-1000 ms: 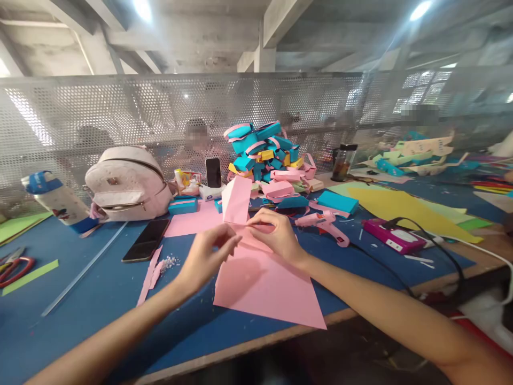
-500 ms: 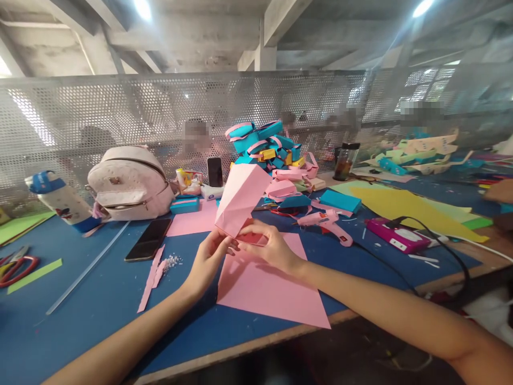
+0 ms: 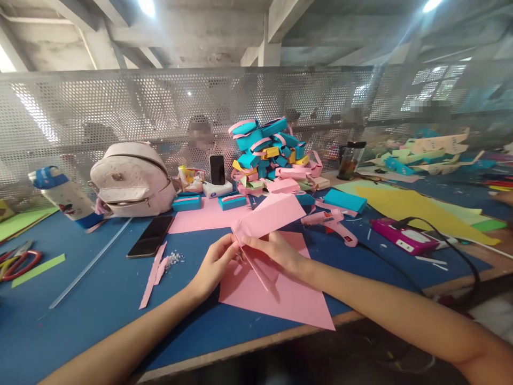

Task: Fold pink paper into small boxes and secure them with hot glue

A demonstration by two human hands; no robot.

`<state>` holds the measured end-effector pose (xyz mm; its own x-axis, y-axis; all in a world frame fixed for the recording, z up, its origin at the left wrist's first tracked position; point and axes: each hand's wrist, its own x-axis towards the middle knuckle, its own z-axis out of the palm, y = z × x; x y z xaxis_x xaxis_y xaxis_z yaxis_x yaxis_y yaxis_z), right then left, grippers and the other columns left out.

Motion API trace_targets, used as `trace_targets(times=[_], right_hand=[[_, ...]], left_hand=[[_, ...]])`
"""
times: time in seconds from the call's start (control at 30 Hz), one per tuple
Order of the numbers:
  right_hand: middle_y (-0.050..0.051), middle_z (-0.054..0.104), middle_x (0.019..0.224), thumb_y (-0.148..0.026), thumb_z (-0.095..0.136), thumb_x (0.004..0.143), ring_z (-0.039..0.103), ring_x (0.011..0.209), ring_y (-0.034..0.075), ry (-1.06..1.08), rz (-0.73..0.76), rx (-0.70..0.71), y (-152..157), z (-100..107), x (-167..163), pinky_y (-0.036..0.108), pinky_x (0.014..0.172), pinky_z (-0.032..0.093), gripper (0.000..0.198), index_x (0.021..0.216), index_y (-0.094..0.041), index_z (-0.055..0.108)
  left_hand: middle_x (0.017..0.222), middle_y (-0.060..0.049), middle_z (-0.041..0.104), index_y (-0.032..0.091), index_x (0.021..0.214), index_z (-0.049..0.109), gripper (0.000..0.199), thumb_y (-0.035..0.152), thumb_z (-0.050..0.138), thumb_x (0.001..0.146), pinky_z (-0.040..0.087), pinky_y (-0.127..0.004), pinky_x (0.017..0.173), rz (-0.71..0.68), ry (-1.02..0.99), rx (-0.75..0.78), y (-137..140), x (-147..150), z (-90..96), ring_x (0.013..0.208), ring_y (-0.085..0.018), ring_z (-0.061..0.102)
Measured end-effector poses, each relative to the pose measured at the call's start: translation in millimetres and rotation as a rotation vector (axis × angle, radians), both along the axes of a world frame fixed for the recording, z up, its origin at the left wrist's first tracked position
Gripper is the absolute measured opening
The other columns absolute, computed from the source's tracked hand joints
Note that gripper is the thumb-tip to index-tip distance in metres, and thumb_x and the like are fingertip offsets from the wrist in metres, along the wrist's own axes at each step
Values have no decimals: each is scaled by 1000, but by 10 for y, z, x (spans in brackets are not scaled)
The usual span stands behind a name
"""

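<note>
A folded piece of pink paper (image 3: 272,216) is held up between both hands, above a flat pink sheet (image 3: 296,305) on the blue table. My left hand (image 3: 216,262) pinches its left corner, thumb and fingers closed together. From the right, my right hand (image 3: 282,251) grips the same paper, with the thumb lying across the fold. One flap slants up to the right; a narrow folded edge points down toward the flat sheet. Some fingers of both hands are hidden behind the paper.
A pink glue gun (image 3: 332,224) lies right of the hands, its cord running to a magenta power box (image 3: 403,235). Blue and pink paper boxes (image 3: 268,149) pile up behind. Left are a phone (image 3: 150,237), paper scraps (image 3: 153,275), a backpack (image 3: 132,179) and scissors (image 3: 22,262).
The folded pink paper has turned from standing nearly upright to slanting right, with a folded edge now pointing downward. Both hands have stayed on it, and the right thumb has shifted onto the fold.
</note>
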<state>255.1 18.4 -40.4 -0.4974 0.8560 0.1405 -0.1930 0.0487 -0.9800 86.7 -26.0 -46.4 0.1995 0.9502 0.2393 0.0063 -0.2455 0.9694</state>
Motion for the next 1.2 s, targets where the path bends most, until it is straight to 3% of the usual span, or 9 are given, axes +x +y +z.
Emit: trace_targets(times=[0.37, 0.67, 1.2], right_hand=[[3, 70, 81, -47, 76, 73, 65, 80, 21, -92, -35, 78, 32, 9, 41, 35, 77, 51, 30, 77, -18, 70], [3, 70, 81, -44, 74, 77, 65, 81, 20, -109, -12, 124, 25, -15, 40, 34, 78, 50, 27, 79, -17, 71], [2, 66, 76, -41, 74, 76, 62, 76, 19, -48, 10, 70, -25, 35, 19, 35, 75, 50, 26, 78, -16, 68]], left_hand=[[91, -3, 60, 17, 92, 60, 24, 41, 60, 91, 52, -30, 79, -29, -107, -34, -33, 18, 7, 80, -15, 59], [75, 2, 53, 18, 76, 52, 31, 36, 76, 77, 47, -22, 68, 34, -86, 2, -100, 89, 55, 71, -12, 52], [75, 2, 53, 18, 76, 52, 27, 34, 74, 79, 48, -23, 69, 32, -58, 17, -85, 78, 18, 71, -12, 54]])
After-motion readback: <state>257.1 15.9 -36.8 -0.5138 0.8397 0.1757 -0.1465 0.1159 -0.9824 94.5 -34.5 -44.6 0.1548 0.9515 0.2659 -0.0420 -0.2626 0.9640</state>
